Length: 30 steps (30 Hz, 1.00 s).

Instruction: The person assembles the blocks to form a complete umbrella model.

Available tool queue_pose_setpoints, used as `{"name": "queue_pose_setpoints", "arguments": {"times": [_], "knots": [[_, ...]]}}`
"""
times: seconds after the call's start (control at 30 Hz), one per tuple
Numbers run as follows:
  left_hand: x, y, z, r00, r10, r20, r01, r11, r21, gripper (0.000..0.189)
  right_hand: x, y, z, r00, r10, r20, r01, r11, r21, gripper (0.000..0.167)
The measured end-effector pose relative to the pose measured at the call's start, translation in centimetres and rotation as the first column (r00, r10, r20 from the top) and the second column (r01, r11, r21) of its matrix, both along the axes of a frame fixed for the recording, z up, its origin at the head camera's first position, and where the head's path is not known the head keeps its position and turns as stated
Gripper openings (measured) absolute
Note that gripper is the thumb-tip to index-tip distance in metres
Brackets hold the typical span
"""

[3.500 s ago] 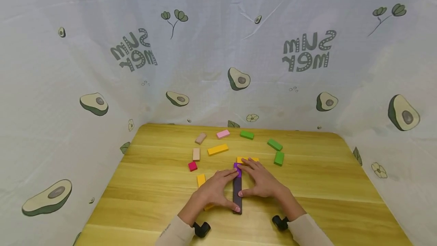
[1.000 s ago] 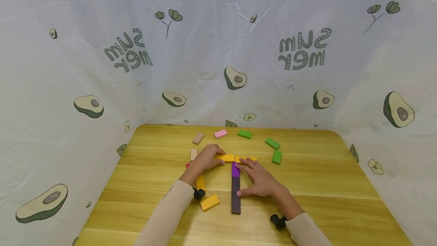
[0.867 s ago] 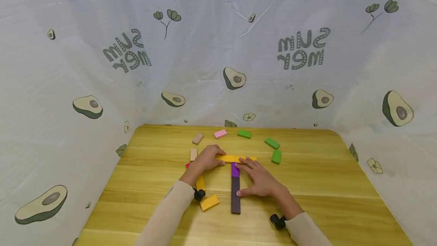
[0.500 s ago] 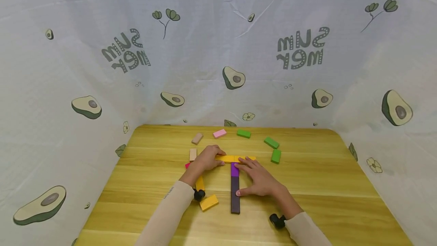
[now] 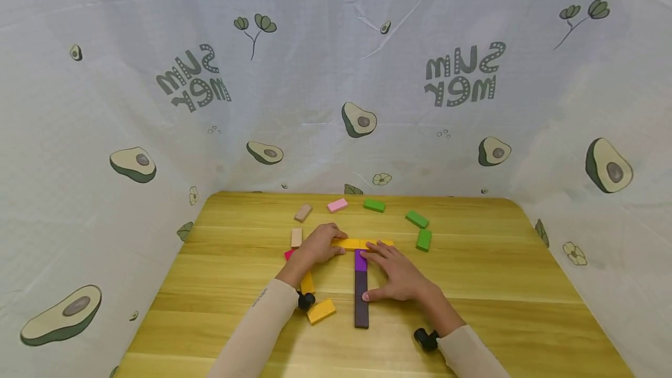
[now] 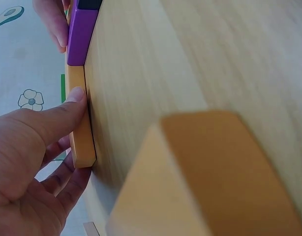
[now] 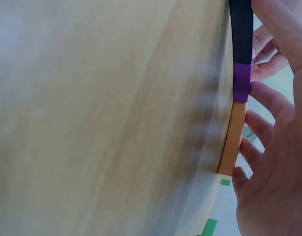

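Observation:
My left hand (image 5: 315,247) pinches a yellow block (image 5: 347,244), thumb on its near side and fingers on its far side, as the left wrist view shows. That block lies end to end with a second yellow block (image 5: 385,244). Below where they meet, a purple block (image 5: 360,260) and a dark bar (image 5: 361,308) run toward me in one line, making a T. My right hand (image 5: 399,276) is spread at the right of this line. Its index fingertip touches the purple block, other fingertips reach the second yellow block, and its thumb rests at the dark bar's edge.
Loose blocks lie around the T on the wooden table (image 5: 472,319): a yellow block (image 5: 321,311), another yellow block (image 5: 307,282), a red block (image 5: 289,254), tan blocks (image 5: 296,238), a pink block (image 5: 337,205) and green blocks (image 5: 417,219). A patterned curtain (image 5: 315,74) encloses the table.
My left hand has left the purple block and dark bar, and the yellow block has come right and nearer, against the second one. Over the last second both hands stay nearly still.

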<state>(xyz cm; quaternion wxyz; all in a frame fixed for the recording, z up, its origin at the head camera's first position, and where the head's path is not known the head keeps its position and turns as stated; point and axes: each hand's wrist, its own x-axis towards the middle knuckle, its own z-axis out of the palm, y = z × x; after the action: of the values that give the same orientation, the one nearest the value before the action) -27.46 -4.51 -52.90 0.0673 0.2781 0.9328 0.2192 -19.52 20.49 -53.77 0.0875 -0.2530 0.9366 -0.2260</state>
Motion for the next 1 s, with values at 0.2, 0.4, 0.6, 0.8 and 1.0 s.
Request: {"name": "queue_pose_setpoints", "arguments": {"times": [0.2, 0.4, 0.6, 0.8, 1.0], "knots": [[0.08, -0.11, -0.13, 1.000, 0.006, -0.002, -0.006, 1.000, 0.001, 0.038, -0.05, -0.09, -0.05, 1.000, 0.000, -0.009, 0.000, 1.000, 0.007, 0.100], [0.16, -0.10, -0.32, 1.000, 0.001, -0.016, -0.001, 1.000, -0.005, 0.038, -0.05, -0.02, -0.10, 1.000, -0.002, 0.000, 0.002, 1.000, 0.008, 0.101], [0.27, -0.07, -0.32, 1.000, 0.006, -0.014, -0.006, 1.000, -0.012, 0.039, -0.02, 0.02, -0.01, 1.000, 0.004, 0.004, -0.004, 1.000, -0.007, 0.099], [0.53, -0.19, -0.38, 1.000, 0.015, -0.005, -0.015, 1.000, -0.025, 0.041, 0.11, -0.02, 0.05, 1.000, 0.006, 0.000, -0.006, 1.000, -0.009, 0.099], [0.96, -0.55, -0.47, 1.000, -0.007, -0.004, 0.007, 0.999, -0.041, 0.054, 0.14, 0.02, -0.03, 1.000, -0.006, 0.011, 0.006, 1.000, -0.003, 0.099]]}}
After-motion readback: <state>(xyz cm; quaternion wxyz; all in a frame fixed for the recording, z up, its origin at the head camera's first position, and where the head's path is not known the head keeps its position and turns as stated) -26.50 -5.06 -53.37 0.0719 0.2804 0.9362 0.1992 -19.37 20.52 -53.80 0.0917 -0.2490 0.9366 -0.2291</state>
